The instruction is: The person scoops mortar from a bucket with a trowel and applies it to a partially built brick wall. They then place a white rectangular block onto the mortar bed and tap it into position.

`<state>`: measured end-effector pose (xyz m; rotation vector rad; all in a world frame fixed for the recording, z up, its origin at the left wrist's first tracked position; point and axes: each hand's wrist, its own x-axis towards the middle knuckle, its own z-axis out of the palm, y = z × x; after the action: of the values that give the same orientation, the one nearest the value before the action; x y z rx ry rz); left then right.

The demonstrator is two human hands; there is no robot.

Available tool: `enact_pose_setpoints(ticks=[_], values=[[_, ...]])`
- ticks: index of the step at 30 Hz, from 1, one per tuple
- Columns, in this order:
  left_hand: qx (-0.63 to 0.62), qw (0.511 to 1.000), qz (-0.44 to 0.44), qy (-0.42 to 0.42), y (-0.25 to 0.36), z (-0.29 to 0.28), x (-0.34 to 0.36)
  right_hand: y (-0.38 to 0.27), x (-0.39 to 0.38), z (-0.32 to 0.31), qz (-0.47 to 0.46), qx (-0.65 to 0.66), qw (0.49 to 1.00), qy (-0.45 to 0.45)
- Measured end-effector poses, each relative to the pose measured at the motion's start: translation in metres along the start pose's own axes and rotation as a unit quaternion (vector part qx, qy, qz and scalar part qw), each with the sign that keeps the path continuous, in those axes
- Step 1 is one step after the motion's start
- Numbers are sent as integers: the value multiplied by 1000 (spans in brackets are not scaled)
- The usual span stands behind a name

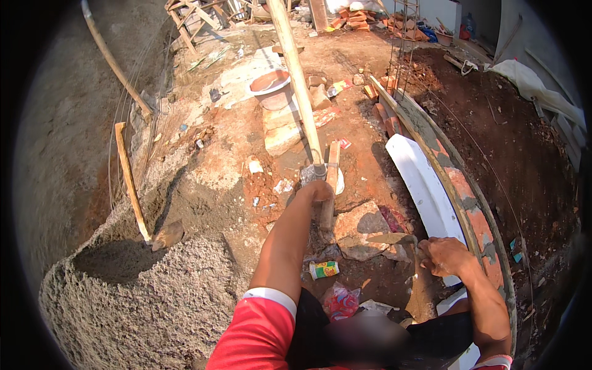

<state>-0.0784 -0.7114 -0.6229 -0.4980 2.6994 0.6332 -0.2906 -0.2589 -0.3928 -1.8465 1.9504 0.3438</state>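
Observation:
My right hand (pixel 445 256) is closed around the handle of a trowel (pixel 391 238). Its mortar-smeared blade points left, over a broken stone slab (pixel 365 225). Stretched forward, my left hand (pixel 317 192) is at a short wooden board (pixel 331 185), just below the foot of a long wooden pole (pixel 297 80); its fingers are hidden. To the right of the trowel a white board (pixel 425 182) leans along a low brick wall (pixel 472 200), which has a long wooden strip (pixel 441 169) on its near side.
A big heap of wet mortar (pixel 142 302) lies at left, with a wooden-handled tool (pixel 131 182) stuck in it. Farther off, a basin (pixel 269 82) stands by pale blocks (pixel 280 132). A yellow-green cup (pixel 324 269) and plastic wrappers (pixel 341 301) lie near me. Dark soil (pixel 524 179) borders the wall.

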Motion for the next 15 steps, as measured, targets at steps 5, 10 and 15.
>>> enact_pose_setpoints(ticks=[5,10,15], values=[[-62,995,-71,31,15,-2,-9,5,3,5,-13,11,1000,9],[-140,988,-68,6,0,4,-3,11,5,10,-47,-7,999,11],[-181,981,-67,-16,-21,15,12,14,7,15,-31,-22,999,-5]])
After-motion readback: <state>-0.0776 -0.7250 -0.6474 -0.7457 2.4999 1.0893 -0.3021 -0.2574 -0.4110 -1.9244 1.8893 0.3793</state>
